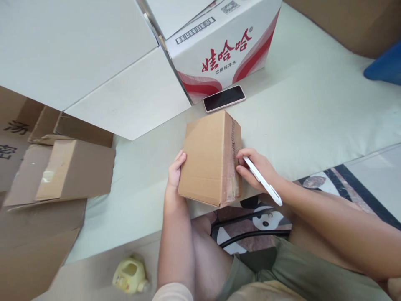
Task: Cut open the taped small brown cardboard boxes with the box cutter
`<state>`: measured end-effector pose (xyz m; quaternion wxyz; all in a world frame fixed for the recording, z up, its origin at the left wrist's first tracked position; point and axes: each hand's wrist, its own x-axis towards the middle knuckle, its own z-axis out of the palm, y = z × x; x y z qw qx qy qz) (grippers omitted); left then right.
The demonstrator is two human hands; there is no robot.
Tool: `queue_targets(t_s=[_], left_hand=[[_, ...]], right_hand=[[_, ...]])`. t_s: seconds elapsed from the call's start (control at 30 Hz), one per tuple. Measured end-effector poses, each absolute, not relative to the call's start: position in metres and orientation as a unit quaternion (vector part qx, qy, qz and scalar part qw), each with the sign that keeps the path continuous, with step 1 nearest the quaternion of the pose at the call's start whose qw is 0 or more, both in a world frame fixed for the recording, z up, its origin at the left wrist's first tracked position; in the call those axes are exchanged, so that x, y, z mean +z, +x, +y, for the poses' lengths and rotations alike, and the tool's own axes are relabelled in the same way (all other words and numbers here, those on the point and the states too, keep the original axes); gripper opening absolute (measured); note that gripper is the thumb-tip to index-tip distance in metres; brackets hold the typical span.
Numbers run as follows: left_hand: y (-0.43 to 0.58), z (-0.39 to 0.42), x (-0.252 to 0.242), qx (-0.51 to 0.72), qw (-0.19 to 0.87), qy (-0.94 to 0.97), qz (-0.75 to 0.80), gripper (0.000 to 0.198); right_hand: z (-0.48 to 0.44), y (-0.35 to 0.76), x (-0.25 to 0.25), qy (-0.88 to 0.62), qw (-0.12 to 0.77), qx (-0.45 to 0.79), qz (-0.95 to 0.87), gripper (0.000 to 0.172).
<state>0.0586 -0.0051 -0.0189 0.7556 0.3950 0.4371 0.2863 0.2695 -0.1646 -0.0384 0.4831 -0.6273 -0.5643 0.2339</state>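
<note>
A small brown cardboard box (202,159) is held tilted at the near edge of the pale table, its taped side (232,161) facing right. The tape over that seam looks wrinkled. My left hand (177,168) grips the box's left side, thumb on the upper face and the other fingers mostly hidden behind it. In my right hand (255,167) is a slim white utility knife (265,183), its tail pointing back toward my forearm. The fingers are closed around it, with its front end close against the tape; the blade itself is too small to make out.
A phone (224,98) lies beyond the box, against a white and red carton (225,54). Large white boxes (131,92) stand at the back left. Opened cardboard boxes (87,167) are at left. A yellow jug (130,276) stands on the floor; something blue (385,65) is at far right.
</note>
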Motion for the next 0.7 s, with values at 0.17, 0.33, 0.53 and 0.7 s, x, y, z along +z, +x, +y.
queue_targets(t_s=[0.17,0.33,0.53,0.7], left_hand=[[0.0584,-0.0053,-0.0185,0.286,0.755,0.397,0.437,0.044],[0.0585,-0.0058,-0.0185,0.286,0.756,0.394,0.438,0.043],[0.0577,-0.0049,-0.0201,0.287,0.76,0.392,0.432,0.045],[0.0568,-0.0032,-0.0227,0.289,0.759,0.398,0.426,0.046]], right_hand=[[-0.1641,0.2692,-0.0403,-0.626,0.485,0.224,-0.567,0.021],[-0.1642,0.2689,-0.0412,-0.622,0.491,0.213,-0.571,0.022],[-0.1645,0.2693,-0.0397,-0.625,0.484,0.229,-0.568,0.021],[-0.1644,0.2694,-0.0395,-0.625,0.484,0.215,-0.574,0.022]])
